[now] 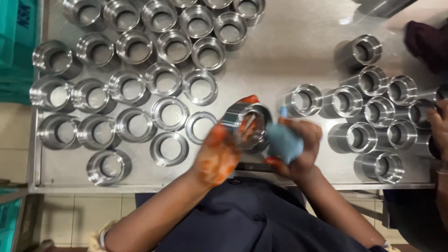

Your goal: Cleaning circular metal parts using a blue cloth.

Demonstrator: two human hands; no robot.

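The left hand, smeared with orange stain, wraps its fingers around a machined steel ring and holds it tilted above the near edge of the steel table. The right hand is closed around a blue rubber bulb, whose tip sits just beside the held ring's rim. Left of the held ring, rows of wider steel rings stand upright on the table. Right of it stands a cluster of narrower steel sleeves. Another person's hand touches the sleeves farthest from the held ring.
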